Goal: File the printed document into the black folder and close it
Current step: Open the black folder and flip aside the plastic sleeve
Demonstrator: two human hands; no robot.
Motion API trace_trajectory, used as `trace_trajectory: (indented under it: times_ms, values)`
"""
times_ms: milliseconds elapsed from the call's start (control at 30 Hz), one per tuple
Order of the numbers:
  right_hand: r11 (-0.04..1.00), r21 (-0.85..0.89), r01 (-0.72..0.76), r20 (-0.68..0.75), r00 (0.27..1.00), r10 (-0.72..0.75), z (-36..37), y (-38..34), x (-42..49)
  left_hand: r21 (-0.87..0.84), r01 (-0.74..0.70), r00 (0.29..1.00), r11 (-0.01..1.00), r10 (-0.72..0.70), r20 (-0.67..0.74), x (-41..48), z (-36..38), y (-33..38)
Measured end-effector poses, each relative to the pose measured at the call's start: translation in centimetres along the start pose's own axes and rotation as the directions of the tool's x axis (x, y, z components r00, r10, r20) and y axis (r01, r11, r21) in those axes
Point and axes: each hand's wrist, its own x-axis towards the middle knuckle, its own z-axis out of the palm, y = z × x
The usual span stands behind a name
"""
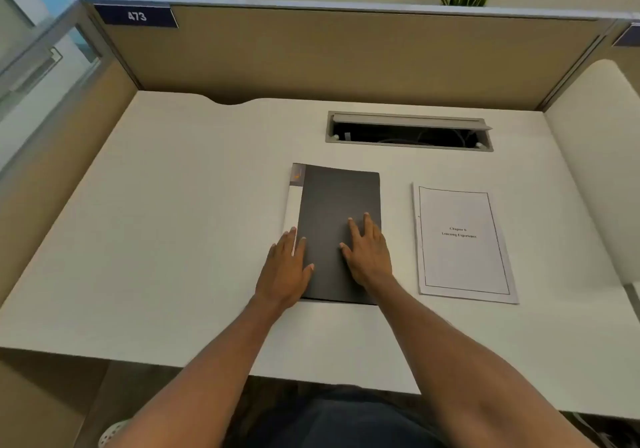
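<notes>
The black folder [337, 201] lies closed and flat in the middle of the white desk [166, 239], with a white spine strip along its left edge. My left hand [285, 271] rests flat on the folder's lower left edge, fingers spread. My right hand [369, 253] lies flat on the cover's lower right part, fingers apart. Neither hand grips anything. The printed document [462, 243], a white stapled sheaf with a framed title page, lies flat on the desk to the right of the folder, apart from it.
An open cable tray slot [408, 132] is set into the desk behind the folder. Tan partition walls [346, 56] enclose the desk at the back and left. A white rounded chair back or panel [602, 156] stands at the right. Plants show above the partition.
</notes>
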Motion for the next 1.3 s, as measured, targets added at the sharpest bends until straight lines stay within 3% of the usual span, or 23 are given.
trace_trajectory:
  times_ms: [233, 400, 533, 667, 833, 967, 1033, 1133, 1233, 1300]
  values:
    - [0.997, -0.074, 0.032, 0.047, 0.998, -0.029, 1.1, -1.1, 0.4, 0.156, -0.166, 0.978, 0.974, 0.141, 0.156, -1.7, 0.6, -0.6]
    - [0.995, -0.094, 0.044, 0.047, 0.998, -0.039, 1.6, -1.3, 0.2, 0.23, -0.17, 0.977, 0.958, 0.134, 0.163, -2.4, 1.5, -1.0]
    - [0.994, -0.102, 0.037, 0.055, 0.998, -0.032, 1.7, -1.3, 0.2, 0.298, -0.174, 0.984, 0.938, 0.154, 0.089, -2.9, 1.9, -1.4]
    - [0.993, -0.11, 0.05, 0.086, 0.995, -0.041, 1.6, -1.4, 0.0, 0.402, -0.246, 0.969, 0.882, 0.217, 0.116, -3.6, 2.1, -1.8]
    - [0.997, -0.004, 0.078, 0.086, 0.993, -0.078, 0.0, -0.8, 0.6, 0.488, -0.308, 0.951, 0.816, 0.274, 0.142, -4.3, 2.5, -2.2]
    - [0.986, 0.151, 0.078, -0.079, 0.995, -0.067, -3.0, 0.2, 2.0, 0.47, -0.367, 0.93, 0.803, 0.312, 0.193, -4.4, 2.5, -2.4]
    - [0.963, 0.264, 0.062, -0.168, 0.986, -0.018, -4.6, 0.9, 2.9, 0.448, -0.366, 0.93, 0.816, 0.321, 0.177, -4.6, 2.0, -2.4]
    - [0.84, 0.541, -0.043, -0.298, 0.924, 0.239, -6.5, 2.4, 3.8, 0.39, -0.359, 0.933, 0.848, 0.336, 0.13, -4.8, 1.5, -2.5]
    - [0.696, 0.686, -0.21, -0.285, 0.804, 0.523, -6.9, 3.9, 3.8, 0.308, -0.35, 0.935, 0.885, 0.352, 0.052, -5.1, 1.4, -2.9]
    - [0.701, 0.643, -0.309, -0.242, 0.786, 0.569, -5.9, 3.6, 2.9, 0.167, -0.318, 0.944, 0.933, 0.327, -0.031, -5.4, 1.3, -3.2]
